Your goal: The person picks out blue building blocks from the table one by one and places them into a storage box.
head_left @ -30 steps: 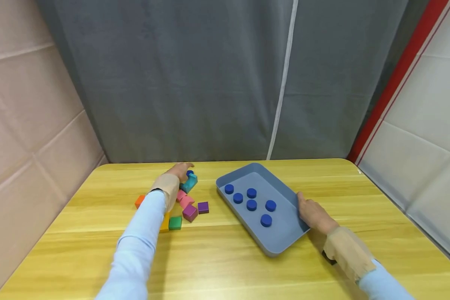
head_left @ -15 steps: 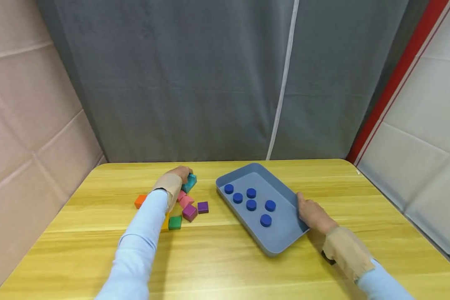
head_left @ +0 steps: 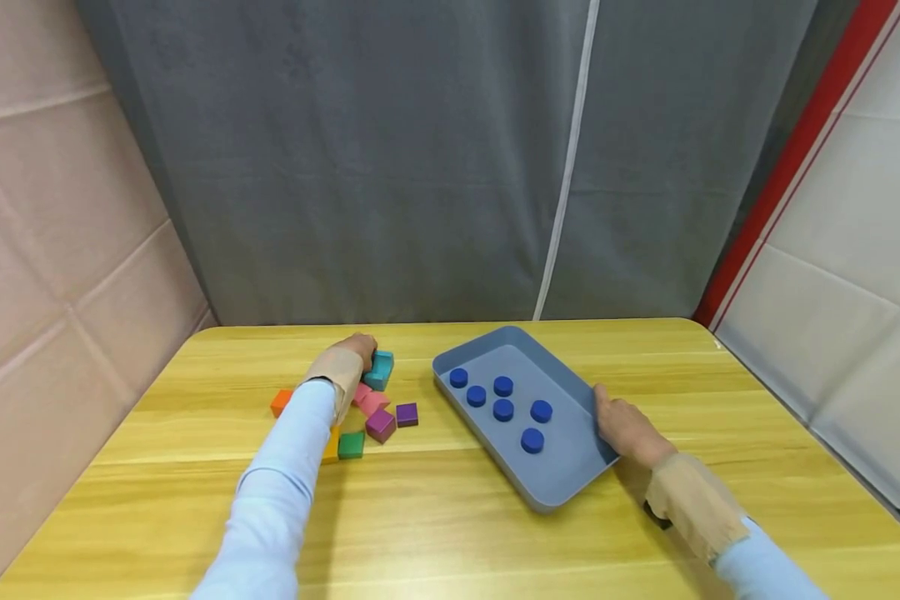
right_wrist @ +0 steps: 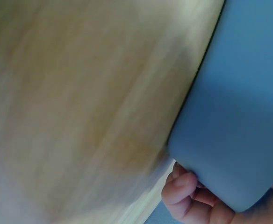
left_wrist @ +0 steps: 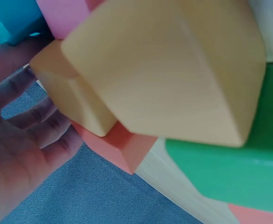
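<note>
My left hand [head_left: 357,347] reaches among the loose blocks at the table's back left, its fingertips down beside a teal block [head_left: 380,372]. In the left wrist view the same hand [left_wrist: 19,135] has its upper finger right at the teal block [left_wrist: 17,21], while several fingertips go behind a tan-yellow block [left_wrist: 75,88]. Whether those fingers pinch anything I cannot tell. My right hand [head_left: 630,427] grips the grey-blue tray [head_left: 562,477] by its right side; the right wrist view shows curled fingers [right_wrist: 181,189] at the tray's corner. Several blue discs [head_left: 503,410] lie in the tray.
Near the left forearm lie an orange block [head_left: 281,403], a yellow block [head_left: 332,447], a green block [head_left: 351,445], pink blocks [head_left: 375,402], a magenta cube [head_left: 381,425] and a purple block [head_left: 407,414]. A grey curtain [head_left: 390,167] hangs behind the table.
My left fingers have drawn back and curled down, and the blue disc seen beside them is hidden. The teal block has turned slightly. The right hand and tray stay put.
</note>
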### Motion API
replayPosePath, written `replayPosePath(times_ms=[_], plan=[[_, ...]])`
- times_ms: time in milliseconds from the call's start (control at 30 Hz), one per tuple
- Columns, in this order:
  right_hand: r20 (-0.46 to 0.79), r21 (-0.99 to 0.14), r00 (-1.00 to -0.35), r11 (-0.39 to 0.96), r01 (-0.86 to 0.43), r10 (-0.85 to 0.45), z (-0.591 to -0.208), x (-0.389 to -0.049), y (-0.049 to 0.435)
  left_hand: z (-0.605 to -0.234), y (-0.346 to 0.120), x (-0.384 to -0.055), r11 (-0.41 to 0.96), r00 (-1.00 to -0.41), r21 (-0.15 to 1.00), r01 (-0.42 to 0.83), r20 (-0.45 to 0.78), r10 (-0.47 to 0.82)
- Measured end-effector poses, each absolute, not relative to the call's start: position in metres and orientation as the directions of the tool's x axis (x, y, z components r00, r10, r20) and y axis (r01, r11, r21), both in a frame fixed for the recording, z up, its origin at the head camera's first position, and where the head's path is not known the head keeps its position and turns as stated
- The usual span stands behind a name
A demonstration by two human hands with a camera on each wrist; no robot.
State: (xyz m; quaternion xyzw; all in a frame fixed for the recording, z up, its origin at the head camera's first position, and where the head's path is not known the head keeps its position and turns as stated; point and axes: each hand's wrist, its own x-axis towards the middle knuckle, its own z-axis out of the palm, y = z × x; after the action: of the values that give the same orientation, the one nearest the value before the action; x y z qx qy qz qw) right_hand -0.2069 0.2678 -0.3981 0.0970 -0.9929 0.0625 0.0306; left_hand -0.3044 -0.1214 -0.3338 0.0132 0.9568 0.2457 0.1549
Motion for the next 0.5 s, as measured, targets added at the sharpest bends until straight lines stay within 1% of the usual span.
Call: replayPosePath(times_ms=[67, 100, 200, 267, 333, 367, 433, 467, 500], plan=[[0.072, -0.117, -0.979, 0.974, -0.196, -0.188, -0.397, -0.207, 0.268, -0.332, -0.121, -0.305, 0.916, -0.956, 0.399, 0.035, -0.255, 0.147], [0.072, -0.118, -0.980, 0.974, -0.195, -0.188, -0.397, -0.207, 0.268, -0.333, -0.122, -0.306, 0.926, -0.955, 0.372, 0.057, -0.251, 0.159], [0.071, -0.119, -0.980, 0.973, -0.195, -0.188, -0.397, -0.208, 0.267, -0.329, -0.118, -0.306, 0.949, -0.950, 0.306, 0.069, -0.271, 0.157], [0.075, -0.122, -0.979, 0.973, -0.197, -0.189, -0.397, -0.208, 0.267, -0.335, -0.119, -0.315, 0.959, -0.945, 0.275, 0.071, -0.289, 0.153], [0.077, -0.122, -0.979, 0.973, -0.198, -0.189, -0.397, -0.208, 0.267, -0.344, -0.120, -0.329, 0.962, -0.940, 0.265, 0.061, -0.310, 0.145], [0.079, -0.121, -0.979, 0.973, -0.198, -0.190, -0.397, -0.208, 0.267, -0.348, -0.121, -0.331, 0.960, -0.939, 0.270, 0.077, -0.303, 0.160], [0.081, -0.123, -0.979, 0.972, -0.198, -0.189, -0.397, -0.208, 0.266, -0.359, -0.125, -0.339, 0.939, -0.937, 0.329, 0.098, -0.287, 0.198], [0.083, -0.124, -0.979, 0.972, -0.198, -0.189, -0.397, -0.208, 0.266, -0.374, -0.131, -0.357, 0.931, -0.936, 0.331, 0.154, -0.252, 0.245], [0.084, -0.124, -0.979, 0.972, -0.197, -0.188, -0.396, -0.208, 0.266, -0.389, -0.136, -0.376, 0.923, -0.929, 0.350, 0.158, -0.264, 0.259]])
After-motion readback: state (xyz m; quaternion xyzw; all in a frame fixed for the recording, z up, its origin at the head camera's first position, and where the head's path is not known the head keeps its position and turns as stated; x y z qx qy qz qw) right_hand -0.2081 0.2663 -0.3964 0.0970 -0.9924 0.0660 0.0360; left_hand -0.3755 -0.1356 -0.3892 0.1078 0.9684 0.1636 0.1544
